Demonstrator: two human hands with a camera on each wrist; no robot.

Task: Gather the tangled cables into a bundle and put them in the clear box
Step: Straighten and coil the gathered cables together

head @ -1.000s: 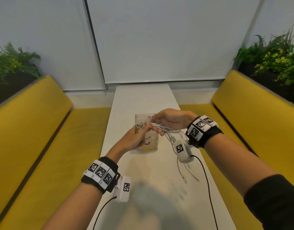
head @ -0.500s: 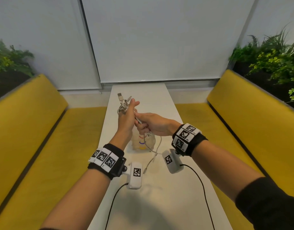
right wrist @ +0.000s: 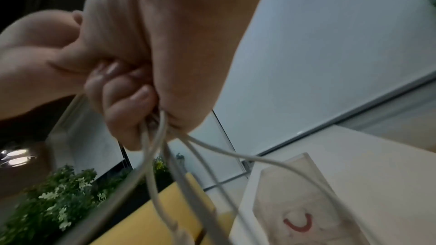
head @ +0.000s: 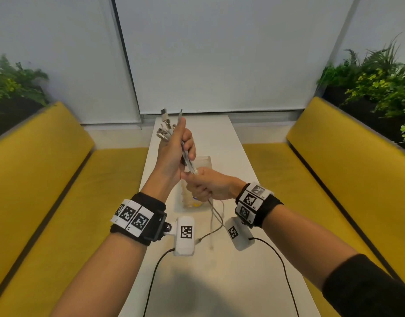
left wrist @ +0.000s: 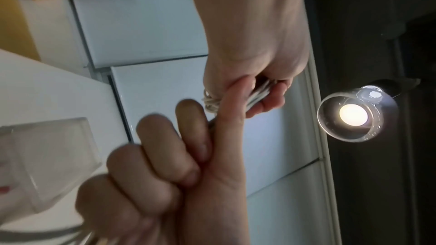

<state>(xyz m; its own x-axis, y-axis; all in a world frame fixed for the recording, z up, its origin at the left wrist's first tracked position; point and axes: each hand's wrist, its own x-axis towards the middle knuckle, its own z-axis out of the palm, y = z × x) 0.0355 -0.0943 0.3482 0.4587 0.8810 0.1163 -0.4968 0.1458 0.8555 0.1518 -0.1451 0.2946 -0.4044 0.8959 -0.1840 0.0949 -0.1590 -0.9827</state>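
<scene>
Several white cables [head: 187,159] run taut between my two hands above the table. My left hand [head: 176,152] is raised and grips the bunch just below the plug ends [head: 166,126], which stick up past its fingers. Directly below it, my right hand [head: 205,186] is a fist around the same strands, and the loose ends [head: 214,223] hang from it toward the table. In the right wrist view the cables [right wrist: 158,137] leave the fist of my right hand [right wrist: 132,96]. In the left wrist view my left hand [left wrist: 259,90] holds them. The clear box [head: 203,160] stands on the table behind my hands.
The narrow white table [head: 219,275] runs away from me between two yellow benches [head: 60,179]. Planters with greenery [head: 379,83] sit behind both benches. Black leads from the wrist cameras [head: 277,255] trail over the near tabletop. A lit lamp [left wrist: 354,113] shows in the left wrist view.
My left hand has lifted the plug ends from box level to well above it. My right hand has slid down the strands to just under the left, drawing the cables straight.
</scene>
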